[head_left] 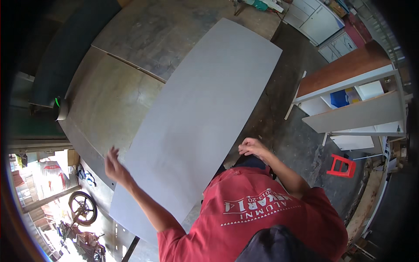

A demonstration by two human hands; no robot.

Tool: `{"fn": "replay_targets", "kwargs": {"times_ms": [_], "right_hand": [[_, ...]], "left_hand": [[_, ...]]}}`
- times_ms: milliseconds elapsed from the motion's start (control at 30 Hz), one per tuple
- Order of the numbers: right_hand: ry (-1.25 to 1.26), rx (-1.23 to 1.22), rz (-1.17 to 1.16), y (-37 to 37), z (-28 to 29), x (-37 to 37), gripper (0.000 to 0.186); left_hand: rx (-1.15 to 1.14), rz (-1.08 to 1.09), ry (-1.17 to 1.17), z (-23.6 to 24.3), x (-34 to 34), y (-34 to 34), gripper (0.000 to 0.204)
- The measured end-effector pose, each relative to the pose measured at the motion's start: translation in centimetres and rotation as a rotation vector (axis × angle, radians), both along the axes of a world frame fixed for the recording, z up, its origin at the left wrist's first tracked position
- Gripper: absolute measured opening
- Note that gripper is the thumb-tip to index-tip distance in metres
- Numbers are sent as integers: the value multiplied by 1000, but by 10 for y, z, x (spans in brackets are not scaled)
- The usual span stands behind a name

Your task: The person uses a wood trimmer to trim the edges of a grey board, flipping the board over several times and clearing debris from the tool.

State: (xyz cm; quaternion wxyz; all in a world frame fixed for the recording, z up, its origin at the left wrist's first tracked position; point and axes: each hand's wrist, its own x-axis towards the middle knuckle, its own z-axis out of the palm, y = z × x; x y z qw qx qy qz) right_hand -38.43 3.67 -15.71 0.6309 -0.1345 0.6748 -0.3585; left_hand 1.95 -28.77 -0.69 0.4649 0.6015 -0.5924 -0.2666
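Observation:
A long pale grey sheet panel point(196, 96) lies flat across the table, stretching from my body toward the far side. Over its left edge is my left hand point(114, 166), raised, its fingers apart and holding nothing that shows. My right hand point(254, 147) hovers near the panel's right edge, close to my waist. Its fingers are curled in toward the thumb; whether something small sits between them is hidden.
The brown worktable point(118, 91) extends left of the panel, with a dark cylindrical object point(61, 108) at its edge. A green power tool point(255, 4) rests at the far end. On the right are an open cabinet point(349, 100) and a red plastic stool point(341, 166). A motorcycle point(83, 236) stands lower left.

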Motion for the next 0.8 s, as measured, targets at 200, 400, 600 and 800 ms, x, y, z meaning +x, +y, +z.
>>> {"fn": "replay_targets", "kwargs": {"times_ms": [200,400,600,800], "right_hand": [[197,29,-415,-1,-7,-67,43],[847,-359,-498,-63,-37,-212,14],[1550,-366,-237,-171,-3,-364,33],[1232,-176,58,-237,-39,-497,50]], "left_hand": [[204,516,249,-88,124,147,52],[271,641,398,-83,77,207,52],[188,597,275,-36,7,232,51],[132,661,284,-43,-71,274,42]]}}
